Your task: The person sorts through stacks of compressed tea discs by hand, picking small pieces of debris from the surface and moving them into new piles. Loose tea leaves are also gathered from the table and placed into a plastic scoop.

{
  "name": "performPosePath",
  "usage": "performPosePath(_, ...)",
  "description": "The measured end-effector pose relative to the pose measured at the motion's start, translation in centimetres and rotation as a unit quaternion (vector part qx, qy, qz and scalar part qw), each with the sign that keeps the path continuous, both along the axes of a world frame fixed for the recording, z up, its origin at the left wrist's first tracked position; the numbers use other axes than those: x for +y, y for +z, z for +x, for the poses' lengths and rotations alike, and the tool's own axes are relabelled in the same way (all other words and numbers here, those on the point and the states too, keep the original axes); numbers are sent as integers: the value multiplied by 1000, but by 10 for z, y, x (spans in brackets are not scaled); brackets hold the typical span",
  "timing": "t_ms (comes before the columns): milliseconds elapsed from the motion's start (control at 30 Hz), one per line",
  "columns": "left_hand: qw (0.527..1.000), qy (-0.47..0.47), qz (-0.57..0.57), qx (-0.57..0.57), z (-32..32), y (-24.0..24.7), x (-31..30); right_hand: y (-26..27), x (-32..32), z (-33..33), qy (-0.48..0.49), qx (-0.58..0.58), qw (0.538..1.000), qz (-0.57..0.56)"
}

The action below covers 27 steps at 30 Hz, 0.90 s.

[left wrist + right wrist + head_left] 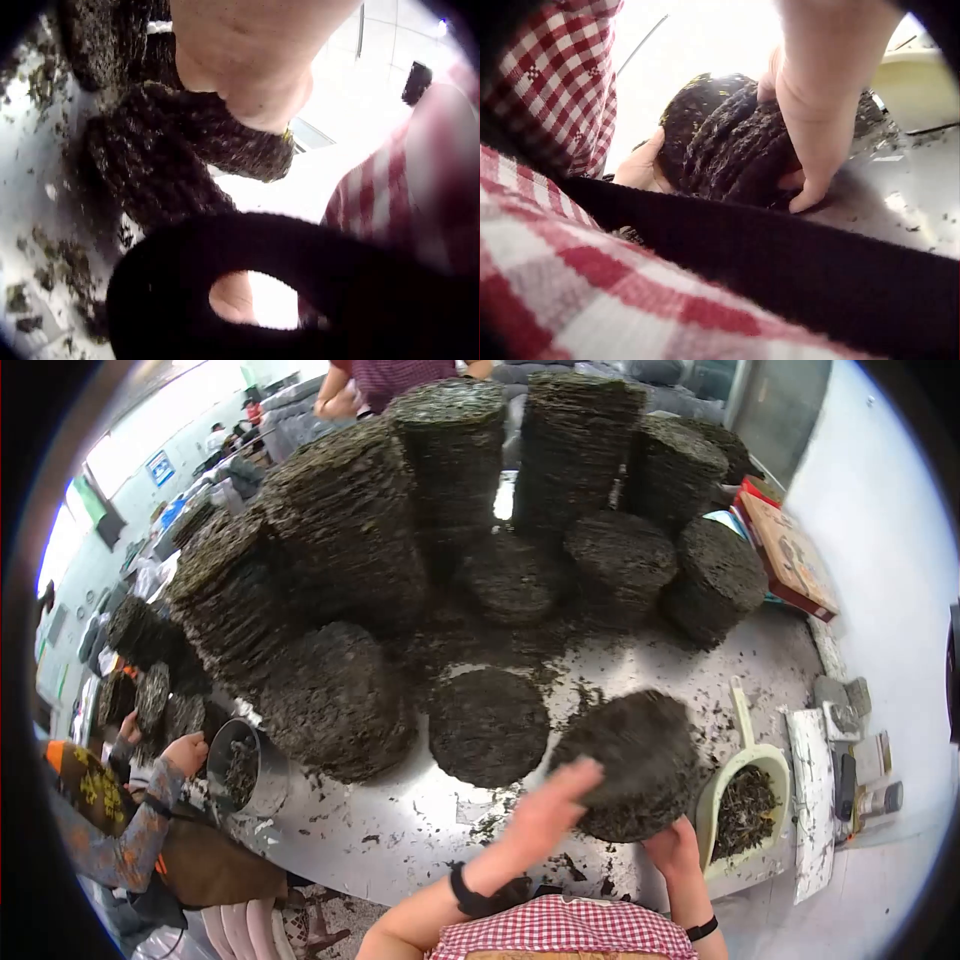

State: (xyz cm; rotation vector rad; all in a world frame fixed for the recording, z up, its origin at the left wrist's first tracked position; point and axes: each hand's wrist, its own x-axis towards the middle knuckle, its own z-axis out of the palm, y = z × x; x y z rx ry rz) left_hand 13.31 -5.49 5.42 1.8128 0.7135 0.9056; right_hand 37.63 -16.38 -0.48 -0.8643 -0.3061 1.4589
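Observation:
A round stack of dark dried seaweed sheets [645,760] stands tilted over the metal table in the head view. At its lower edge my right hand [677,850] grips it; the right wrist view shows this hand [810,127] with thumb and fingers around the layered stack [742,150]. My left hand [545,810] is blurred, its fingers extended across the stack's face. In the left wrist view the left hand [247,75] is beside dark seaweed [165,165], its fingertips hidden. Left of the held stack lies another round seaweed stack [488,727].
Tall seaweed stacks [345,520] ring the back and left of the table [400,815]. A pale dustpan [785,770] with scraps sits right, below a cardboard box [785,550]. On the left, another person's hand [187,753] is near a metal pot [270,785]. Flakes litter the tabletop.

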Motion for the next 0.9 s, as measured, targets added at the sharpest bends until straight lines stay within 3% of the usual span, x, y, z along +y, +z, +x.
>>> performPosePath(33,985,120,69,-100,-8,6,12,-5,-1,4,-5,10,1000,-1)
performPosePath(67,949,302,75,45,-23,-9,13,-8,-4,8,-9,19,1000,-2)
performPosePath(100,913,406,-20,19,-38,-19,27,-8,-6,11,-15,20,1000,3)
performPosePath(133,902,408,-138,-19,-54,5,41,-6,-7,13,-22,13,1000,1)
performPosePath(167,925,361,-94,-70,-72,-1,47,-4,-8,14,-24,12,1000,-4)
performPosePath(200,892,437,53,103,-75,-5,48,-4,-8,15,-26,13,1000,-10)
performPosePath(267,870,421,177,188,-80,-7,38,-7,-10,16,-33,23,999,-16)
performPosePath(333,920,271,167,228,-66,-11,25,-6,-10,14,-24,27,999,-21)
performPosePath(400,892,155,143,400,-51,-27,16,0,-9,10,-23,19,999,-16)
performPosePath(467,896,154,146,389,-48,-38,18,1,-8,10,-29,9,1000,-9)
performPosePath(567,919,108,152,346,-27,-15,20,-2,-20,17,-22,1,1000,1)
performPosePath(633,970,-17,159,181,-5,7,10,0,-20,15,-41,-4,999,-3)
performPosePath(700,957,-132,172,194,20,9,-9,9,-19,10,-33,-12,999,-3)
performPosePath(900,958,-172,176,148,45,-19,-18,27,-15,0,-42,-40,998,5)
